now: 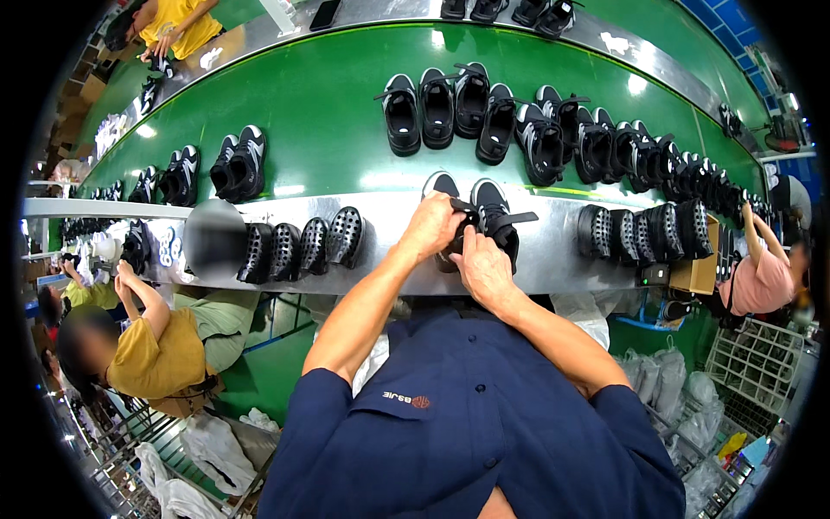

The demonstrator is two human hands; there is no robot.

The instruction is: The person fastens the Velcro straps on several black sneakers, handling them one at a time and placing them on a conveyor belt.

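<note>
A pair of black sneakers with grey trim stands upright in front of me on the metal bench, toes pointing away. My left hand (435, 227) is closed at the left sneaker (441, 183), its fingertips on a dark strap at the opening. My right hand (486, 266) reaches between the two shoes. Its index finger extends toward the left shoe's opening and the others are curled in; what they grip is partly hidden. Beside it, the right sneaker (491, 197) has its strap (512, 220) sticking out to the right. My hands cover much of the left shoe.
Black perforated shoe-shaped forms (313, 245) line the bench on the left, more (644, 233) on the right. Beyond, a green conveyor (320, 112) carries several sneakers (437, 108). Co-workers sit left (164, 355) and right (761, 281). A cardboard box (696, 266) stands at the bench's right end.
</note>
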